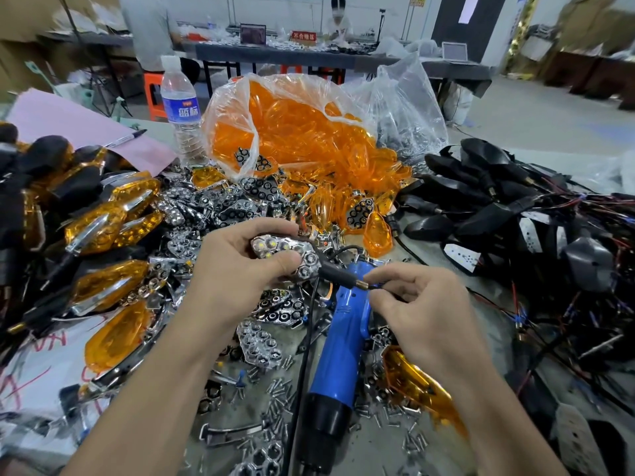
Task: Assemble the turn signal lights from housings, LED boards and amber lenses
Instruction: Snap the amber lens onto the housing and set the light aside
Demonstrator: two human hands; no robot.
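The left hand [240, 269] grips the turn signal unit [287, 252] just above the bench, at the centre of the view. Thumb and fingers are curled round its body. The chrome reflector face points up, with no amber lens on it. A black stem [338, 276] projects from the unit toward the right. The right hand [424, 305] pinches the brass-tipped end of this stem between thumb and forefinger; the other fingers are loosely curled.

Directly beneath both hands lies a blue electric screwdriver [338, 338], its cable running under the left wrist. Loose screws [275, 393] are scattered beside it on the bench.

Behind the hands, an open clear bag of amber lenses [292, 132] spills onto a heap of chrome reflectors [220, 204]. A single amber lens [378, 233] lies near the unit, to its right.

At the right, black housings [481, 201] are piled with tangled red and black wires. At the left, finished lights [103, 221] with amber lenses fitted are stacked. A water bottle [180, 104] stands upright beside the bag. A pen [125, 139] rests on a pink sheet [68, 121] at the far left.
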